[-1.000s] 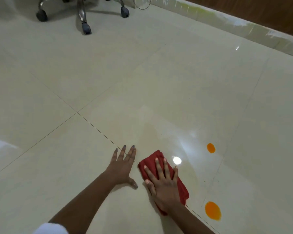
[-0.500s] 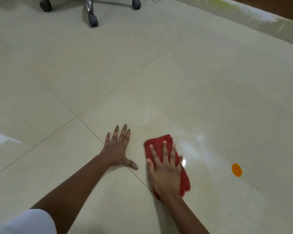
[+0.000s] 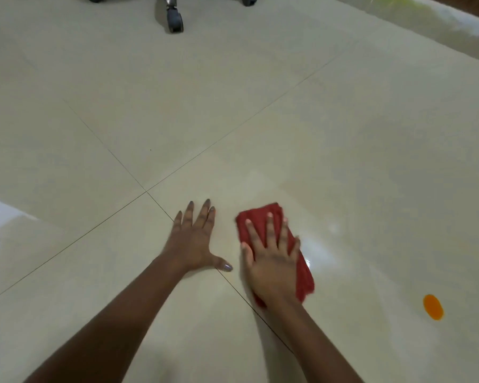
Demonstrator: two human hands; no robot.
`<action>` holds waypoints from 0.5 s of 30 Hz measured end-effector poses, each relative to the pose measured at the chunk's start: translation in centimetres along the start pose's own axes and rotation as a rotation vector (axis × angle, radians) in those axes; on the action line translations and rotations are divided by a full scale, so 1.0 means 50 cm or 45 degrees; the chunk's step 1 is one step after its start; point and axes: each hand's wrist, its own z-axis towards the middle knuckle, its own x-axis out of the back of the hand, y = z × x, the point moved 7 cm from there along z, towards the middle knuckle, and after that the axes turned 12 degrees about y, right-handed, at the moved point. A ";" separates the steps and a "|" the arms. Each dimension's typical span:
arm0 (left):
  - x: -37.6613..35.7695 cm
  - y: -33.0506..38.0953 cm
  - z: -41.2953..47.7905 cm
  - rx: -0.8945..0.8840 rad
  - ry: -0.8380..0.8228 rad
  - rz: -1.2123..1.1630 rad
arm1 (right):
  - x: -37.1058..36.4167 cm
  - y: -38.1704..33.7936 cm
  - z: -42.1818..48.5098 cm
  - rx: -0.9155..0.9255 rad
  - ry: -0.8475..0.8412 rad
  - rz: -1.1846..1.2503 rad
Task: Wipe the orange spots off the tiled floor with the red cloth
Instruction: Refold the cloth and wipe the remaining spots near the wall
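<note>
A folded red cloth (image 3: pixel 260 217) lies on the glossy cream tiled floor (image 3: pixel 233 106), and my right hand (image 3: pixel 271 261) presses flat on it with fingers spread. My left hand (image 3: pixel 194 239) rests flat on the bare tile just to the left of the cloth, fingers apart, holding nothing. One orange spot (image 3: pixel 433 306) shows on the floor at the lower right, well clear of the cloth. The tile around the cloth looks wet and shiny.
The castors of a wheeled chair (image 3: pixel 174 20) stand at the top edge. A pale skirting strip (image 3: pixel 426 20) runs along the wall at the top right. Dark grout lines cross just left of my hands.
The view has tilted and shifted: the orange spot has slid toward the lower right and a second spot has left the frame. My right hand has pushed the cloth slightly forward.
</note>
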 end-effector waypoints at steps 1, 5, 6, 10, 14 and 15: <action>-0.001 -0.010 0.004 -0.001 -0.009 -0.022 | -0.011 -0.025 0.037 0.137 -0.046 0.010; -0.010 -0.012 0.006 -0.024 -0.016 -0.102 | -0.031 0.058 0.207 -0.024 -0.201 -0.054; -0.010 -0.012 0.005 -0.025 -0.008 -0.105 | -0.025 0.099 0.220 -0.191 -0.186 -0.058; -0.010 -0.013 0.008 -0.012 0.012 -0.087 | 0.001 0.116 0.123 -0.491 -0.056 -0.118; -0.012 -0.010 0.010 -0.003 0.026 -0.079 | -0.033 -0.066 0.115 0.120 -0.053 0.011; -0.012 -0.013 0.011 -0.003 0.039 -0.083 | -0.043 -0.088 0.157 0.201 -0.090 0.017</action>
